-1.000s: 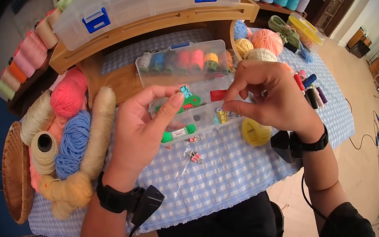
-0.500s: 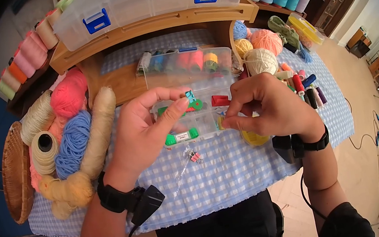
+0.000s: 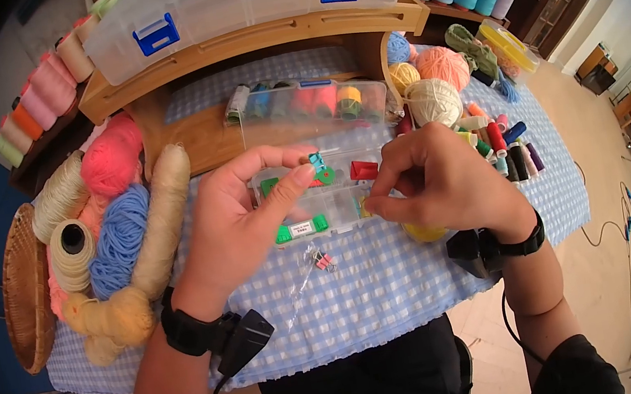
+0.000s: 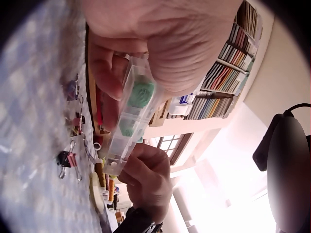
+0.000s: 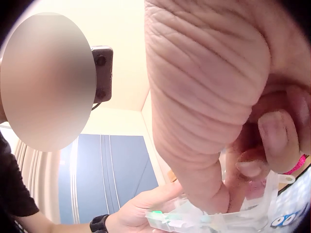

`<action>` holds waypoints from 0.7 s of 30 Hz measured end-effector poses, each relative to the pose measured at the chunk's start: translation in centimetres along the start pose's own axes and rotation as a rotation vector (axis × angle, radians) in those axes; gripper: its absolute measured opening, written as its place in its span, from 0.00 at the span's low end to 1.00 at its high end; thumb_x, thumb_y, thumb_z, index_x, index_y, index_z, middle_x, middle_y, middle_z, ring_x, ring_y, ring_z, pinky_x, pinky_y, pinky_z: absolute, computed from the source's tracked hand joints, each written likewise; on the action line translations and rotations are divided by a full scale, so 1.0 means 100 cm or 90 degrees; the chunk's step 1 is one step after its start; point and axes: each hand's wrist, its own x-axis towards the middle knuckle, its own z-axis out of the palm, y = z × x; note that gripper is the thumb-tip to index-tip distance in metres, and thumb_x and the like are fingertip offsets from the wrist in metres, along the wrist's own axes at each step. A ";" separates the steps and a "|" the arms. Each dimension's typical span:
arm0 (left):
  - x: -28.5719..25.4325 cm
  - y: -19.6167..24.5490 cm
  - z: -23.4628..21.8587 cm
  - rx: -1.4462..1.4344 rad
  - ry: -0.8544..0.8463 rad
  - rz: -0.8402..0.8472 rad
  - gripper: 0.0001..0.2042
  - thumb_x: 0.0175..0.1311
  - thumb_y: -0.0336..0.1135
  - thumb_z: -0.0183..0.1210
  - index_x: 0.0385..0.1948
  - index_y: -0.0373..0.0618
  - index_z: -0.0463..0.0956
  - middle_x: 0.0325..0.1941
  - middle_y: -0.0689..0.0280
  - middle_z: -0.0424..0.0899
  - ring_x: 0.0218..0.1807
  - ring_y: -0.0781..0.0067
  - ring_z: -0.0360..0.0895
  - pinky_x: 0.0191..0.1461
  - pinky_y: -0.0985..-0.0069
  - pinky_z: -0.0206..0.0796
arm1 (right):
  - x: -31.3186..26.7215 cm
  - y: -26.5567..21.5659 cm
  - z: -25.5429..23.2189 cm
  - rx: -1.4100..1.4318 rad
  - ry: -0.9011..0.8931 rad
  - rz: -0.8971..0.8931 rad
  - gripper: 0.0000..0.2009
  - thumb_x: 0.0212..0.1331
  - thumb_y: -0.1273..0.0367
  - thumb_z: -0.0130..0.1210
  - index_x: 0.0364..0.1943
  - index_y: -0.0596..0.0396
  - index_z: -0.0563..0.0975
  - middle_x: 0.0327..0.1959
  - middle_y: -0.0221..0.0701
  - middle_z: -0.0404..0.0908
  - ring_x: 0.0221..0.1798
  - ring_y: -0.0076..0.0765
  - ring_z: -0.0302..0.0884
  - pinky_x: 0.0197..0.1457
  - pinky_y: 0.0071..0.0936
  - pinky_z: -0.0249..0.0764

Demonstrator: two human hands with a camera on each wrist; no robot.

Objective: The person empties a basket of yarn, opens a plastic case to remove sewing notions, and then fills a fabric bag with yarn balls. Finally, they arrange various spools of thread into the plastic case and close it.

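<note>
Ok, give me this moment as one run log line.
left hand: holds clear box | right hand: reaches into clear box, grip unclear | red piece: in clear box | pink binder clip: on checked cloth

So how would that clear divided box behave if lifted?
The clear divided box is probably stiff, given its straight walls. It's likely light, since the plastic looks thin. With its lid standing open, it could tip backwards, and the green labelled bundle inside might slide.
</note>
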 end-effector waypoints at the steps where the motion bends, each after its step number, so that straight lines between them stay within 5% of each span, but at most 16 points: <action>1: 0.000 0.000 0.000 0.001 0.000 0.002 0.11 0.76 0.33 0.58 0.53 0.38 0.77 0.62 0.58 0.82 0.53 0.77 0.82 0.46 0.79 0.82 | 0.000 -0.002 0.002 0.000 0.002 0.023 0.07 0.47 0.71 0.70 0.26 0.63 0.86 0.17 0.33 0.80 0.20 0.26 0.74 0.26 0.26 0.69; 9: 0.001 0.000 0.000 0.008 -0.002 -0.006 0.11 0.76 0.32 0.57 0.53 0.38 0.77 0.62 0.58 0.81 0.54 0.76 0.82 0.47 0.78 0.82 | -0.001 -0.008 0.007 0.017 0.023 0.130 0.09 0.48 0.70 0.70 0.25 0.64 0.86 0.17 0.34 0.80 0.20 0.25 0.74 0.26 0.25 0.69; 21: 0.001 -0.002 -0.001 -0.002 0.021 -0.004 0.10 0.76 0.32 0.58 0.53 0.39 0.77 0.62 0.58 0.82 0.54 0.77 0.82 0.47 0.78 0.82 | 0.001 0.003 0.016 0.055 0.113 -0.013 0.06 0.49 0.73 0.72 0.28 0.61 0.86 0.21 0.31 0.82 0.19 0.22 0.71 0.25 0.24 0.67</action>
